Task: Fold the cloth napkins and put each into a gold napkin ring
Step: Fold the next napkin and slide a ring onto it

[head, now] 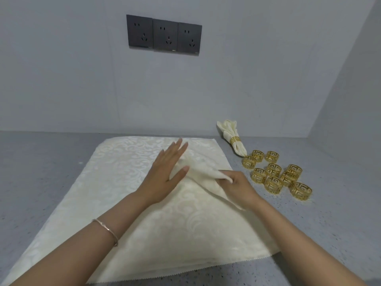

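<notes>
A stack of cream patterned cloth napkins [123, 182] lies flat on the grey counter. On top of it a napkin [203, 172] is gathered into a narrow folded shape. My left hand [167, 174] lies flat on its left part with straight fingers. My right hand [237, 184] pinches the napkin's pointed right end. Several loose gold napkin rings [274, 176] sit to the right of the stack. Behind them lies a finished napkin [231, 133] with a gold ring [235, 139] around it.
The grey speckled counter [41, 162] meets a pale wall at the back and another wall on the right. Three dark wall sockets [165, 35] are mounted above. A thin bracelet [107, 230] circles my left wrist.
</notes>
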Motion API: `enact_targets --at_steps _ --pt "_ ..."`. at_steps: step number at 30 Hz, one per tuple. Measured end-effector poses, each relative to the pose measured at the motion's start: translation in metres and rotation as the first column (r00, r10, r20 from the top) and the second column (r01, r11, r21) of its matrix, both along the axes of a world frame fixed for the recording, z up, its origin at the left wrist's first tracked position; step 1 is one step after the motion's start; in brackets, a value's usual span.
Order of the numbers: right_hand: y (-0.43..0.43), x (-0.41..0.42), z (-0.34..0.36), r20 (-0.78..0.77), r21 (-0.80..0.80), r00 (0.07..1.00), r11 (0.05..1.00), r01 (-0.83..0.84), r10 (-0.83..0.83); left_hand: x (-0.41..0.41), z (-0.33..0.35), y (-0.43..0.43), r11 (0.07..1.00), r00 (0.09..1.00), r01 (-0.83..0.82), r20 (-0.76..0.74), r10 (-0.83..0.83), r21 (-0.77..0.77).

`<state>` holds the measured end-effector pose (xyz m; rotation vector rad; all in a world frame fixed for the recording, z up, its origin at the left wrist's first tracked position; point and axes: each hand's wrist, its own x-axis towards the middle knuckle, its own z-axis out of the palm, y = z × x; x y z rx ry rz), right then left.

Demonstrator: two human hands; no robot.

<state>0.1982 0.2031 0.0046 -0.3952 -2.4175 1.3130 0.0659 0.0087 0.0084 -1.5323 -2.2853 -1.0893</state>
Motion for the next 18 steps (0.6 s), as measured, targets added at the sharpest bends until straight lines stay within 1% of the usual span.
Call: enact_targets --at_steps 1,2,3,4,5,6,8,10,13,14,16,17,18 --pt "0.004 -0.002 0.006 0.044 -0.232 0.999 0.973 0.014 -0.004 0.001 0.004 -0.004 1.000 0.998 0.003 -0.066 -0.003 -0.003" --pt "0.007 -0.004 0.009 0.131 -0.439 0.991 0.898 0.046 0.013 0.004 0.007 -0.007 1.000 0.990 0.011 -0.138 -0.015 -0.029" --pt "0.009 -0.006 0.010 0.221 -0.590 0.973 0.804 0.079 0.066 0.006 0.006 -0.009 0.997 0.977 0.025 -0.209 -0.041 -0.076" --pt "0.009 -0.006 0.010 0.292 -0.678 0.945 0.728 0.098 0.145 0.009 0.003 -0.010 0.990 0.959 0.041 -0.272 -0.077 -0.138" --pt "0.009 -0.008 0.007 0.342 -0.727 0.913 0.678 0.108 0.222 0.011 -0.001 -0.010 0.975 0.942 0.051 -0.314 -0.119 -0.217" --pt "0.006 -0.009 0.004 0.375 -0.760 0.881 0.640 0.113 0.289 0.013 -0.007 -0.009 0.950 0.932 0.059 -0.325 -0.162 -0.306" --pt "0.003 -0.012 -0.002 0.403 -0.791 0.842 0.599 0.124 0.359 0.014 -0.022 -0.005 0.875 0.937 0.060 -0.275 -0.215 -0.480" --pt "0.001 -0.014 -0.005 0.424 -0.793 0.817 0.596 0.127 0.390 0.015 -0.035 -0.001 0.818 0.958 0.071 -0.189 -0.215 -0.570" --pt "0.005 -0.017 -0.009 0.455 -0.777 0.788 0.617 0.124 0.415 0.017 -0.048 0.005 0.820 0.984 0.136 -0.018 -0.175 -0.556" --pt "0.006 -0.016 -0.008 0.456 -0.767 0.788 0.632 0.112 0.414 0.018 -0.050 0.006 0.824 0.986 0.148 0.012 -0.169 -0.547" --pt "0.011 -0.014 -0.005 0.459 -0.709 0.796 0.703 0.061 0.394 0.018 -0.050 0.010 0.821 0.987 0.142 0.013 -0.162 -0.553" --pt "0.014 -0.011 -0.003 0.470 -0.639 0.802 0.769 0.020 0.370 0.019 -0.050 0.011 0.814 0.987 0.132 -0.002 -0.161 -0.566" --pt "0.016 -0.006 0.000 0.483 -0.519 0.815 0.854 -0.026 0.319 0.019 -0.049 0.011 0.804 0.986 0.121 -0.020 -0.163 -0.582"
